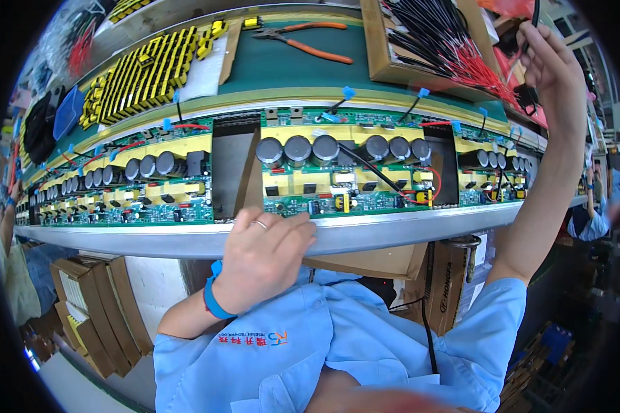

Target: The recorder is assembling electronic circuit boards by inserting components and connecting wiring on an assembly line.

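Note:
My left hand [265, 241] has its fingers curled at the front edge of the middle green circuit board [289, 205], gripping that edge by the metal rail; the fingertips are partly hidden. Large dark round capacitors [297, 150] stand in a row on this board. A loose black wire [375, 168] slants across it towards a small yellow transformer [420, 198]. Up at the far right, my right hand [548, 65] is raised and closed on a black cable [536, 19], beside a box of black and red wires [455, 48].
Similar circuit boards [131, 179] line the conveyor, with a metal rail [365, 234] along its front. Behind lie orange-handled pliers [317, 43] and rows of yellow-black transformers [148, 65]. Flattened cardboard boxes [96, 310] stand at the lower left. Other people work at both far sides.

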The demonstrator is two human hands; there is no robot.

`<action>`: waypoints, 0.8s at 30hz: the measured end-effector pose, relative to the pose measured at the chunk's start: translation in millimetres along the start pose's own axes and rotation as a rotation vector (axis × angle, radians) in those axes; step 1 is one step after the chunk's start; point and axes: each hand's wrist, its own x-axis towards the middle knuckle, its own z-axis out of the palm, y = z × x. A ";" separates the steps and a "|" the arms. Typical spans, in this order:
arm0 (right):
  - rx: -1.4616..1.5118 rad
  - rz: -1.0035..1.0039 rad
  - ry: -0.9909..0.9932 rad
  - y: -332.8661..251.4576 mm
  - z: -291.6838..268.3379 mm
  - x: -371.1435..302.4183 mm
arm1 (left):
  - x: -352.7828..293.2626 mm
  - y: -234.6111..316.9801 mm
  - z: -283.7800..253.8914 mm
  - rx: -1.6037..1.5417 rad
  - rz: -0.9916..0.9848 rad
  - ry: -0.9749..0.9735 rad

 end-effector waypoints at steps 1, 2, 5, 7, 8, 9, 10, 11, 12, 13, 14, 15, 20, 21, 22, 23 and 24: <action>-0.002 0.007 -0.003 -12.8 11.8 -20.4 | 4.3 0.2 -2.9 -0.005 -0.004 -0.003; -0.007 0.043 -0.110 -22.5 24.0 -38.5 | 11.5 -0.7 -8.6 -0.055 -0.007 0.035; 0.077 0.021 -0.350 -29.6 57.0 -81.4 | 39.7 3.2 -25.9 -0.250 -0.051 0.068; 0.113 0.062 -0.389 -36.6 79.1 -98.0 | 60.2 3.4 -26.1 -0.448 -0.032 0.082; 0.117 0.062 -0.398 -38.6 88.5 -103.5 | 66.7 6.4 -23.6 -0.639 -0.074 0.079; 0.119 0.052 -0.405 -39.9 93.9 -106.6 | 72.4 11.4 -21.0 -0.825 -0.111 0.085; 0.129 0.121 -0.414 -38.6 97.4 -110.0 | 73.2 16.7 -20.3 -0.930 -0.162 0.061; 0.126 0.143 -0.413 -43.6 102.8 -114.1 | 75.2 19.8 -20.3 -0.918 -0.165 0.061; 0.143 0.151 -0.418 -45.7 107.8 -115.5 | 77.1 22.3 -21.5 -0.939 -0.213 0.025; 0.159 0.157 -0.421 -47.0 111.8 -117.1 | 79.1 24.0 -22.8 -0.959 -0.259 -0.011; 0.168 0.150 -0.427 -45.8 116.4 -118.4 | 76.0 23.2 -19.4 -1.022 -0.245 0.027; 0.200 0.113 -0.446 -43.8 120.9 -118.2 | 72.9 24.8 -18.7 -1.010 -0.247 0.032; 0.233 0.080 -0.423 -35.0 135.4 -125.1 | 67.1 27.0 -19.9 -1.019 -0.361 0.103; 0.236 0.084 -0.416 -32.9 137.6 -127.5 | 66.5 23.6 -19.5 -1.019 -0.362 0.094; 0.325 0.156 -0.439 -32.9 139.7 -131.6 | 65.7 19.6 -18.8 -1.152 -0.398 0.124; 0.420 0.216 -0.469 -33.9 141.4 -138.3 | 62.1 18.1 -19.3 -1.273 -0.433 0.165; 0.477 0.288 -0.529 -33.3 139.5 -147.5 | 58.1 16.3 -18.3 -1.205 -0.407 0.207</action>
